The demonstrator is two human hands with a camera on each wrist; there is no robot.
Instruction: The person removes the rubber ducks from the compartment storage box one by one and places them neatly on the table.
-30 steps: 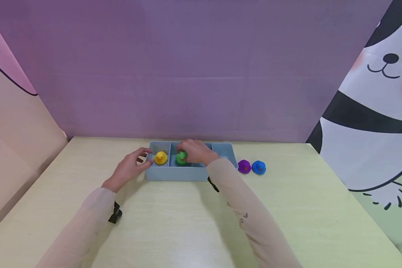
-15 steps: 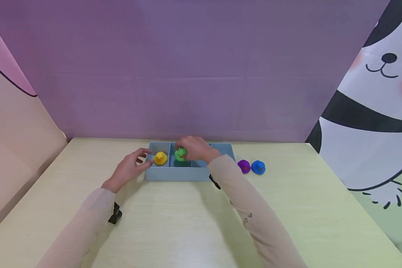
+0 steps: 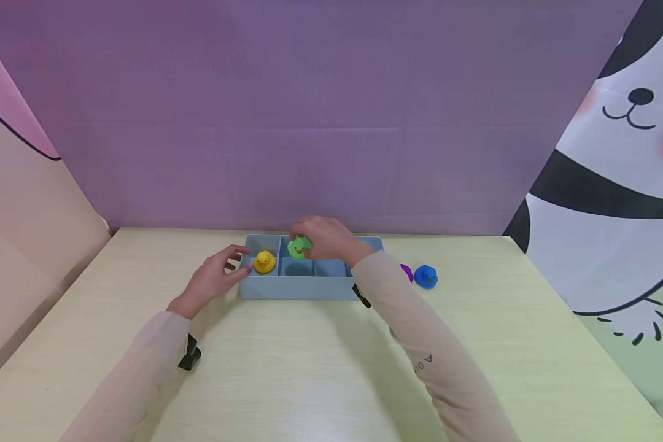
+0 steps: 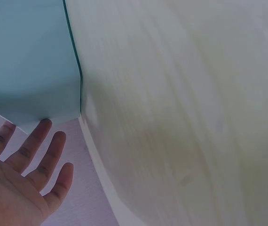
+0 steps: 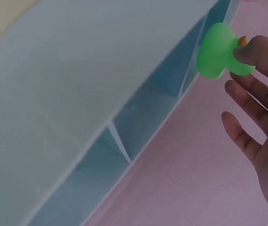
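A light blue box [image 3: 298, 287] with several compartments stands near the back of the table. My right hand [image 3: 327, 238] pinches a green rubber duck [image 3: 298, 247] between thumb and fingers, above the second compartment from the left. In the right wrist view the green duck [image 5: 216, 51] hangs clear of the box's rim. A yellow rubber duck [image 3: 264, 262] sits in the leftmost compartment. At the box's left end is my left hand [image 3: 212, 274], its fingers loosely spread; in the left wrist view a fingertip [image 4: 44, 123] meets the box's end wall.
Right of the box, a blue rubber duck [image 3: 426, 276] stands on the pale wooden table [image 3: 276, 368]. Beside it a purple duck [image 3: 407, 272] is mostly hidden by my right sleeve. A purple backdrop [image 3: 331, 123] rises directly behind the table.
My right hand has lifted the green duck up from the second compartment. The right forearm has shifted right and now covers most of the purple duck. My left hand stays put.
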